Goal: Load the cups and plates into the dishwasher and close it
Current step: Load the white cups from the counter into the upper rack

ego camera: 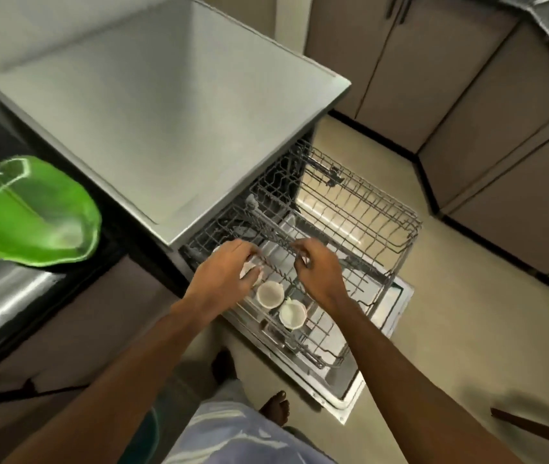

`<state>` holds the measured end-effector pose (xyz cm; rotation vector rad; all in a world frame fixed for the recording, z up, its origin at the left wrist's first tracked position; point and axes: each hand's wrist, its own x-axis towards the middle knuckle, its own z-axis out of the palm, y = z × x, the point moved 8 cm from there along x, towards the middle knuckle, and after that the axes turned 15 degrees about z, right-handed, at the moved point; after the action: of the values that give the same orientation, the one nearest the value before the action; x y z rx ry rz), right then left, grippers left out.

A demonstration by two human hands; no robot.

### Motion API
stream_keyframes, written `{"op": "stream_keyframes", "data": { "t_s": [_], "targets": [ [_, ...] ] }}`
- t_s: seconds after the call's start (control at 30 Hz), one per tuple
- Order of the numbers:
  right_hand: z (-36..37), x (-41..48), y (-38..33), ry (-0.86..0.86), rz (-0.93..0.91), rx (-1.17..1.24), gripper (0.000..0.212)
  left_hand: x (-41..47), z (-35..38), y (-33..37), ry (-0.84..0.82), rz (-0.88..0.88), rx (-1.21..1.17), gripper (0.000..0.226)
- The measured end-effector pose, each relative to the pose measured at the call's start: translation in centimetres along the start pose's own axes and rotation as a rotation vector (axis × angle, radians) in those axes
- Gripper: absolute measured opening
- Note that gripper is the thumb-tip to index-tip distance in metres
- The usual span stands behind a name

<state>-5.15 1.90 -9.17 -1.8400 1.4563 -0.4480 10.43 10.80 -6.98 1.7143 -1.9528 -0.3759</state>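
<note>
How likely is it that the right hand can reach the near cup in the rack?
Probably yes. The right hand is just beside the near cup in the rack; nothing lies over the cup.

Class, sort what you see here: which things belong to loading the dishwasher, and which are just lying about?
Belong: left hand, white cup it grips, second cup, third cup, upper rack, right hand, dishwasher door, green plate.
Lying about: grey countertop, cabinets.
</note>
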Motion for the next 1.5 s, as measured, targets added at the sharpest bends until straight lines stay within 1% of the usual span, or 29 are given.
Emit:
{"op": "stream_keyframes", "data": {
  "t_s": [0.17, 0.3, 0.4, 0.57, 0.67, 0.8, 0.9, 1.1, 1.2, 1.33, 1.4, 1.5],
  "targets": [
    [-0.6, 0.1, -8.4, -0.016, -0.157, 0.02, 0.028, -2.8, -8.4, 0.8, 0.204, -0.084, 0.026, 0.025],
    [0.3, 0.6, -14.9, -0.061, -0.298, 0.063, 0.024, -4.8, -13.8, -0.3, 0.331, -0.163, 0.086, 0.028],
    [2.3, 1.2, -19.6, -0.114, -0.371, 0.077, 0.023, -6.4, -17.9, -2.3, 0.431, -0.252, 0.108, 0.03],
    [6.8, 1.4, -27.4, -0.14, -0.504, 0.086, 0.023, -9.4, -24.3, -6.2, 0.565, -0.337, 0.194, 0.03],
    [10.4, 1.4, -32.3, -0.171, -0.569, 0.107, 0.024, -11.4, -27.8, -9.5, 0.586, -0.39, 0.247, 0.03],
    [15.5, 1.3, -38.5, -0.193, -0.651, 0.102, 0.023, -13.7, -32.2, -14.0, 0.619, -0.387, 0.324, 0.028],
    [19.9, 1.5, -43.0, -0.216, -0.682, 0.088, 0.023, -15.7, -35.5, -18.1, 0.638, -0.441, 0.387, 0.029],
    [29.6, 2.7, -51.2, -0.314, -0.75, -0.069, 0.033, -19.4, -41.9, -27.7, 0.725, -0.58, 0.422, 0.034],
    [33.7, 4.1, -54.5, -0.341, -0.746, -0.119, 0.041, -21.0, -44.3, -32.1, 0.775, -0.685, 0.408, 0.043],
    [38.1, 6.6, -57.8, -0.327, -0.638, -0.133, 0.055, -21.7, -45.8, -38.1, 0.739, -0.797, 0.335, 0.06],
    [39.9, 7.6, -58.9, -0.329, -0.634, -0.18, 0.06, -21.7, -46.1, -40.5, 0.736, -0.82, 0.27, 0.067],
    [42.5, 9.1, -60.7, -0.35, -0.65, -0.235, 0.062, -21.5, -46.7, -44.0, 0.76, -0.826, 0.202, 0.072]
  ]
}}
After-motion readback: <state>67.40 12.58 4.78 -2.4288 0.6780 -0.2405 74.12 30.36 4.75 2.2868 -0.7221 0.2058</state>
